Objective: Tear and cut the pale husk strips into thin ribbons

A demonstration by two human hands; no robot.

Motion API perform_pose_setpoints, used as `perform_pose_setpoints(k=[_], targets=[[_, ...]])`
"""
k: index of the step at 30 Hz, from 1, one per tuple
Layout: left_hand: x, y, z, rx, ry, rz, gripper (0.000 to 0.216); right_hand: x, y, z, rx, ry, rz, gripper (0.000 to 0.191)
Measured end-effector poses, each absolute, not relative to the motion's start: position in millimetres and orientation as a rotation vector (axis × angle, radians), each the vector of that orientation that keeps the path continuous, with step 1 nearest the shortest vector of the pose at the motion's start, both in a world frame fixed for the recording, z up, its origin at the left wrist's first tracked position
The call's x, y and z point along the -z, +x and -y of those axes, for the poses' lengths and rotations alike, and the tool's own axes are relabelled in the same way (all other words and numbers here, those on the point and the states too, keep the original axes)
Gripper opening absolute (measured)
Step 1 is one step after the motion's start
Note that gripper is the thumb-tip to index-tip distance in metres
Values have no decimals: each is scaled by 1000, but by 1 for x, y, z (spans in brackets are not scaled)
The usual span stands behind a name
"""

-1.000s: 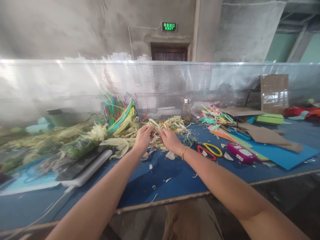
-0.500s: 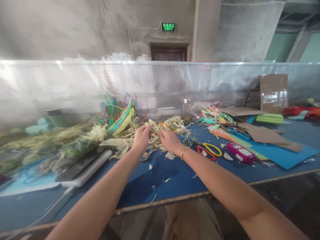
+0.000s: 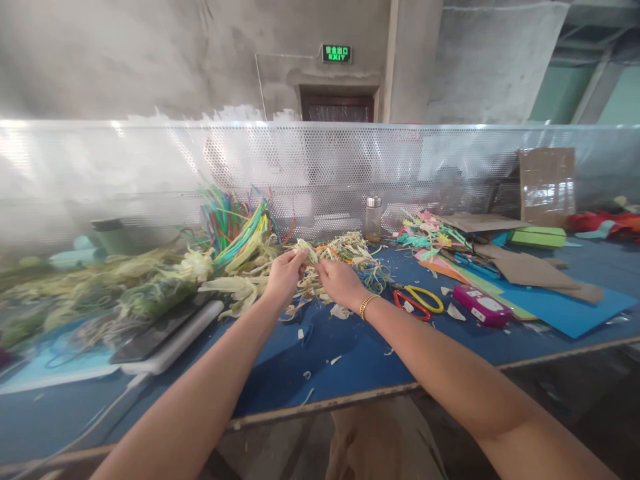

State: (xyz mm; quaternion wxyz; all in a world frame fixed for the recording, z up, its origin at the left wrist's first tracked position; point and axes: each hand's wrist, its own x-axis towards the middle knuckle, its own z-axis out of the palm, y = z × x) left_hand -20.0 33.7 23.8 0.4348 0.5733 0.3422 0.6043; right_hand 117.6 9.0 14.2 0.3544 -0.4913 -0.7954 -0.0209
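Note:
Between my two hands is a pale yellow-green husk strip (image 3: 307, 247). My left hand (image 3: 287, 269) pinches one side of it, fingers curled in. My right hand (image 3: 339, 279), with a gold bracelet (image 3: 367, 305) on the wrist, grips the other side with thumb and fingers together. Both hands are just above a heap of dried husk scraps (image 3: 354, 245), and the fingers hide part of the strip. Just right of my right hand lie scissors (image 3: 425, 300) with one red and one yellow handle loop. A tangle of blue string (image 3: 375, 277) is beside them.
Colourful pipe cleaners (image 3: 235, 220) stand behind my left hand. A phone and white power bank (image 3: 175, 340) with a cable lie left. At the back is a glass bottle (image 3: 373, 219). A purple box (image 3: 483, 305), cardboard (image 3: 537, 270) and coloured paper (image 3: 575, 313) lie right.
Almost nothing differs. Both hands keep their grip on the husk strip in the same place, with only a very slight shift of the fingers.

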Motion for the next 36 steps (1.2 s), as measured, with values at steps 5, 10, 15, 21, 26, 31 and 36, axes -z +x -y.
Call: perform_pose_setpoints(k=[5,10,15,21,26,31,36], targets=[[-22,-19,-35,-1552,1438,-905,31,-12,116,-12,-47,-1192,1947,38],[-23,-17,-33,-1503,1409,-863,28,-11,119,-17,-48,-1188,1853,42],[-27,-18,-31,-1509,1383,-872,22,-13,121,-14,28,-1198,1910,38],[-25,-21,-32,-1406,1402,-818,28,-17,124,-14,131,-1198,2022,30],[-21,-24,-36,-1346,1370,-760,28,-20,128,-13,132,-1169,2091,30],[-19,-23,-40,-1316,1358,-727,30,-22,130,-15,59,-1163,2095,30],[-20,-20,-36,-1370,1382,-732,33,-17,122,-17,-463,-1147,1924,36]])
